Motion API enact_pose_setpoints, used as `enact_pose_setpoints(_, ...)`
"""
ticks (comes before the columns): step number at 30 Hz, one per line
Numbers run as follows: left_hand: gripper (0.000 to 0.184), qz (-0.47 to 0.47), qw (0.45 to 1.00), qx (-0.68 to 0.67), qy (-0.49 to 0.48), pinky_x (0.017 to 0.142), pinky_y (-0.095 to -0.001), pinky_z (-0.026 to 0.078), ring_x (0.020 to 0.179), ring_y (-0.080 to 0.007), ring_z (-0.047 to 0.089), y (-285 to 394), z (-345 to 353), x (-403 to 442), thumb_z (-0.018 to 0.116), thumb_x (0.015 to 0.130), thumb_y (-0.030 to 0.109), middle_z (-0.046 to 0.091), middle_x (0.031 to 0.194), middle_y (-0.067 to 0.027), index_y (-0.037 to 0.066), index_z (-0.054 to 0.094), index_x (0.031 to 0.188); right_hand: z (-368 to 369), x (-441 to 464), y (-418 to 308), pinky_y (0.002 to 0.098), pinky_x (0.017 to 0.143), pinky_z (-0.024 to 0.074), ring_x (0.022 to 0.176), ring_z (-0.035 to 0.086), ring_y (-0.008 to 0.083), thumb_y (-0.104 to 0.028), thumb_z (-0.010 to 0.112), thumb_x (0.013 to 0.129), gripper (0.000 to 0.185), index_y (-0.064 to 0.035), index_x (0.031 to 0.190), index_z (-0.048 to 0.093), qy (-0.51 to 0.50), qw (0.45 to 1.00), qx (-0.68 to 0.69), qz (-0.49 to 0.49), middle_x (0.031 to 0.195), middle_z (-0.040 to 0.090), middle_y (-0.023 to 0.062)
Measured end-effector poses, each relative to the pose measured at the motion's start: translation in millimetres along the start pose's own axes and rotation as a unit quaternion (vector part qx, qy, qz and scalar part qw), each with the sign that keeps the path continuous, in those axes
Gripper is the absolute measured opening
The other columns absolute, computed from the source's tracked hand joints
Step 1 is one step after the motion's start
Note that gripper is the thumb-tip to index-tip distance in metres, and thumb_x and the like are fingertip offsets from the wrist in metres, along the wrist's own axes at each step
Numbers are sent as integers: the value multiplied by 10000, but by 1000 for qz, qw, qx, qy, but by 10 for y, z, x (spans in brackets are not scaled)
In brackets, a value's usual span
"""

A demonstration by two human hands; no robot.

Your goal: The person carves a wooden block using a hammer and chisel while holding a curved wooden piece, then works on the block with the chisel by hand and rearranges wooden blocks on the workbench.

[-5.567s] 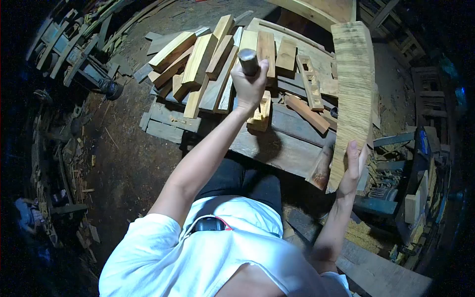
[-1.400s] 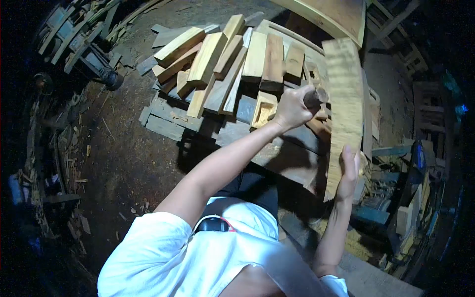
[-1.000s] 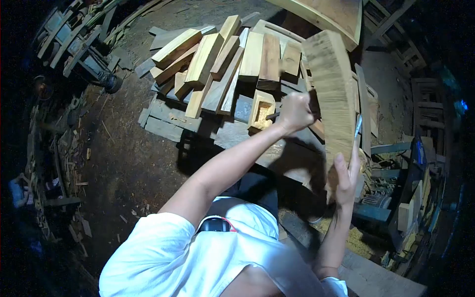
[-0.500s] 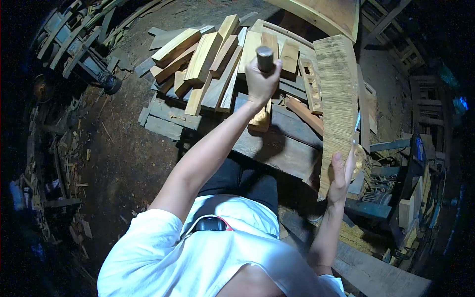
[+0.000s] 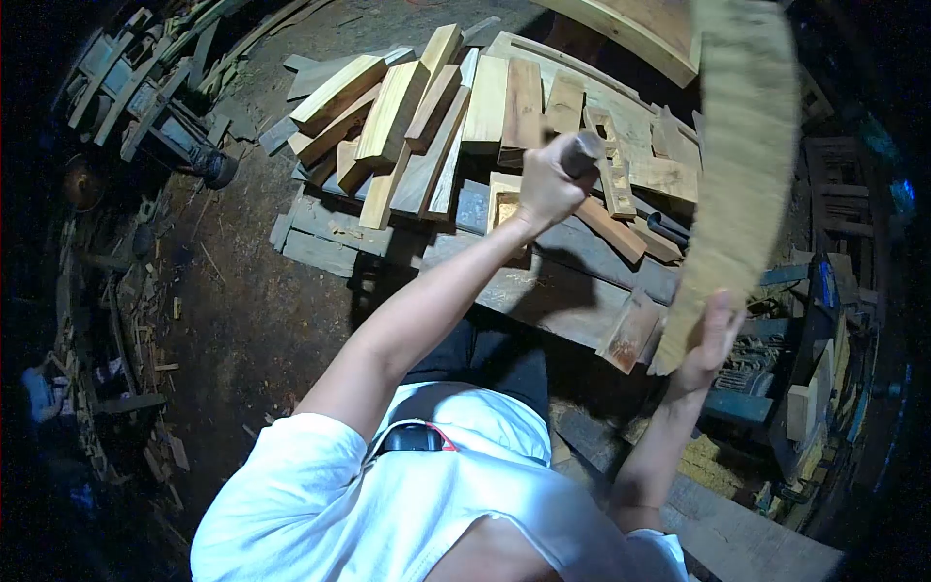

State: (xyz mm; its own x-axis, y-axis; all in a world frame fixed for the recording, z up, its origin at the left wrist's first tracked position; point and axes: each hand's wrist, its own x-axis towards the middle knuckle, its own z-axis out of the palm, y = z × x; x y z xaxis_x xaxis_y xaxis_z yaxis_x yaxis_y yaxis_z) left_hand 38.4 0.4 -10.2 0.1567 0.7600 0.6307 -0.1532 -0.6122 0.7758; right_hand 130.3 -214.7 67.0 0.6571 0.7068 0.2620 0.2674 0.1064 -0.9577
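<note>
My left hand (image 5: 553, 186) is closed around a short round bar or handle (image 5: 582, 155), whose grey, flat end points up at the camera. What lies below the fist is hidden. Under it, a wooden block with a cut hollow (image 5: 504, 206) sits on the workbench (image 5: 514, 291), partly covered by the wrist. With my right hand (image 5: 708, 349) I grip the lower end of a long, curved, rough-sawn wooden board (image 5: 742, 165). The board stands raised at the bench's right side and is smeared by motion.
Several wooden blocks (image 5: 393, 112) are piled across the bench's far side. A slotted wood piece (image 5: 611, 160) and a reddish wood strip (image 5: 611, 231) lie near the left fist. At the right stands a dark machine (image 5: 776, 359) amid sawdust. A wooden panel (image 5: 630, 39) rises behind.
The curved board has swung right and upward with my right hand, uncovering wood pieces and a black curved thing on the bench. My left fist has shifted right and slightly down with the bar.
</note>
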Motion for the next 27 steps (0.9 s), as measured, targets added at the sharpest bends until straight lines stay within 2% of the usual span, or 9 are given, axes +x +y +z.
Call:
enact_pose_setpoints(4, 283, 13, 994, 94, -63, 596, -350, 501, 678, -320, 647, 1, 147, -87, 722, 641, 106, 630, 730, -161, 59, 612, 896, 45, 172, -75, 318, 1000, 325, 1145, 475, 210, -424, 474, 935, 553, 38, 1237, 496, -11, 998, 52, 16, 1169, 537, 157)
enact_pose_setpoints(6, 212, -7, 993, 97, -64, 578, -412, 489, 675, -356, 617, 20, 200, -92, 695, 673, 172, 610, 712, -169, 86, 594, 839, 174, 234, -192, 312, 1004, 320, 1156, 464, 201, -410, 481, 936, 563, 37, 1277, 472, -165, 962, -219, -2, 1172, 538, 138)
enact_pose_setpoints(7, 212, -6, 993, 96, -62, 578, -412, 489, 675, -356, 617, 45, 216, -109, 695, 673, 172, 610, 712, -169, 86, 594, 839, 91, 214, 41, 307, 1014, 308, 1173, 452, 200, -396, 485, 938, 570, 29, 1316, 445, -109, 986, -77, 104, 1185, 536, 127)
enact_pose_setpoints(10, 194, 5, 993, 105, -59, 573, -417, 485, 671, -363, 608, 74, 186, -115, 689, 675, 164, 612, 724, -165, 88, 583, 818, 31, 258, -26, 302, 966, 361, 1109, 499, 182, -365, 475, 946, 516, 25, 1284, 473, -90, 993, -62, 33, 1169, 547, 115)
enact_pose_setpoints(11, 191, 4, 993, 105, -61, 575, -418, 488, 676, -365, 609, 77, 190, -99, 688, 677, 161, 616, 735, -162, 88, 583, 818, 20, 199, 64, 321, 935, 398, 996, 550, 201, -350, 502, 936, 522, 35, 1284, 453, 7, 997, 38, 72, 1119, 577, 140)
enact_pose_setpoints(14, 212, 4, 991, 114, -65, 583, -420, 495, 696, -362, 619, 39, 207, -105, 701, 669, 169, 623, 744, -169, 84, 592, 830, -152, 137, 159, 329, 950, 384, 1028, 528, 203, -354, 510, 929, 503, 33, 1246, 462, -81, 975, 81, 190, 1097, 559, 141)
enact_pose_setpoints(17, 244, -17, 997, 59, -50, 609, -406, 511, 722, -352, 634, -67, 214, -105, 725, 656, 178, 630, 731, -182, 67, 619, 846, 180, 220, -55, 324, 952, 364, 1055, 509, 216, -324, 531, 901, 538, 48, 1279, 443, -204, 974, -94, -25, 1150, 542, 148)
enact_pose_setpoints(21, 114, -24, 999, -1, 36, 551, -309, 475, 592, -214, 633, -43, -100, 39, 685, 736, 103, 607, 618, -104, 46, 588, 756, 211, 191, -23, 324, 979, 351, 1111, 496, 216, -331, 540, 905, 569, 48, 1312, 415, -213, 974, -55, -51, 1194, 534, 153)
enact_pose_setpoints(27, 252, -168, 959, -95, 207, 438, -244, 322, 483, -33, 435, -466, -515, 264, 632, 790, 90, 468, 536, 53, 65, 467, 601, 160, 41, 82, 334, 991, 346, 1130, 495, 211, -320, 542, 914, 561, 49, 1316, 412, -181, 983, -34, -13, 1220, 532, 161)
